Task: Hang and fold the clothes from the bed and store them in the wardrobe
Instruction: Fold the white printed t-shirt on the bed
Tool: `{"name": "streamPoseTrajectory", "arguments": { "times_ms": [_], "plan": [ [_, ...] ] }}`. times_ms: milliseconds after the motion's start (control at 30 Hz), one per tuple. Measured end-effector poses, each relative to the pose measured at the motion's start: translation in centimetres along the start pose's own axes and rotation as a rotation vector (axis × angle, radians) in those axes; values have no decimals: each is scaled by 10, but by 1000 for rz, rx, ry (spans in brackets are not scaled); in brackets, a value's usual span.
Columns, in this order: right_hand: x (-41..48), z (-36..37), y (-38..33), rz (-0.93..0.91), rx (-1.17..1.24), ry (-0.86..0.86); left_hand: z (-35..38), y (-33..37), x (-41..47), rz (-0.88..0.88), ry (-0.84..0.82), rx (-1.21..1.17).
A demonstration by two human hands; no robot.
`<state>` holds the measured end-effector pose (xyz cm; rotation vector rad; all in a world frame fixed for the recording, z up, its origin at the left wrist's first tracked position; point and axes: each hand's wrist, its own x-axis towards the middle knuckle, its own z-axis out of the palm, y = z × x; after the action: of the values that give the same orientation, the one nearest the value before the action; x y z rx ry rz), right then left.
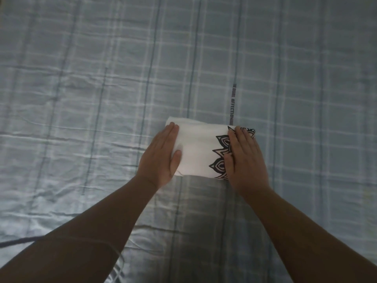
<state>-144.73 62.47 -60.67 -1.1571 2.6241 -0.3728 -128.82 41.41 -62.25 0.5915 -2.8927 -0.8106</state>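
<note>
White folded garment (199, 148), black print (219, 160) at 3 o'clock, lies on the bed (81, 99). I see the left grip (163, 154) pressing flat on its 9 o'clock end, the right grip (244, 158) on the 3 o'clock end, both wide and straight.

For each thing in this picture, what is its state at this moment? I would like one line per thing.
white garment: folded into a compact rectangle, lying flat on the bed, black print facing up.
left hand: fingers straight, resting flat on the garment's left edge.
right hand: fingers straight, lying flat on the printed right side.
bed sheet: spread out, wrinkled.
dark cord: lying on the sheet, lower left.
</note>
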Motion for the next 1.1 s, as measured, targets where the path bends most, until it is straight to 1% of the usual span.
{"name": "streamPoseTrajectory", "arguments": {
  "times_ms": [167, 233, 267, 333, 367, 400, 433, 467, 500, 533, 567, 600, 667, 733, 767, 867, 933, 1000, 1100],
  "plan": [
    [2, -7, -4, -6, 24, -20, -4, 7, 0, -37, -23, -38],
    [3, -14, -6, 12, 163, -2, -9, 12, -1, -108, -10, -145],
    [3, -18, -6, 51, 293, 57, -12, 15, -1, -194, 32, -230],
    [-1, -26, -7, 212, 493, 259, -17, 23, 2, -484, 173, -347],
    [-3, -29, -8, 344, 525, 334, -19, 25, 6, -664, 206, -357],
    [-3, -33, -9, 494, 539, 347, -22, 25, 11, -852, 171, -363],
    [-2, -35, -9, 641, 551, 296, -25, 25, 16, -1029, 79, -379],
    [0, -36, -9, 760, 560, 200, -27, 25, 20, -1162, -33, -407],
    [3, -37, -8, 843, 555, 82, -29, 27, 24, -1241, -127, -458],
    [6, -38, -8, 896, 530, -35, -32, 29, 27, -1278, -173, -538],
    [10, -38, -7, 927, 504, -130, -34, 32, 30, -1287, -179, -631],
    [15, -38, -6, 947, 495, -191, -36, 34, 32, -1277, -171, -707],
    [23, -39, -4, 955, 532, -241, -37, 35, 33, -1222, -171, -809],
    [26, -38, 3, 925, 583, -266, -37, 34, 29, -1179, -154, -916],
    [26, -37, 7, 918, 633, -267, -36, 34, 25, -1166, -127, -963],
    [16, -41, 16, 954, 892, -244, -32, 40, 8, -1139, -24, -1066],
    [2, -52, 16, 944, 1026, -257, -35, 53, -4, -1108, 8, -1145],
    [-13, -71, 16, 903, 1107, -244, -45, 74, -16, -1066, 23, -1173],
    [-41, -121, 8, 806, 1116, -176, -78, 116, -33, -1037, 82, -1088]
  ]
}}
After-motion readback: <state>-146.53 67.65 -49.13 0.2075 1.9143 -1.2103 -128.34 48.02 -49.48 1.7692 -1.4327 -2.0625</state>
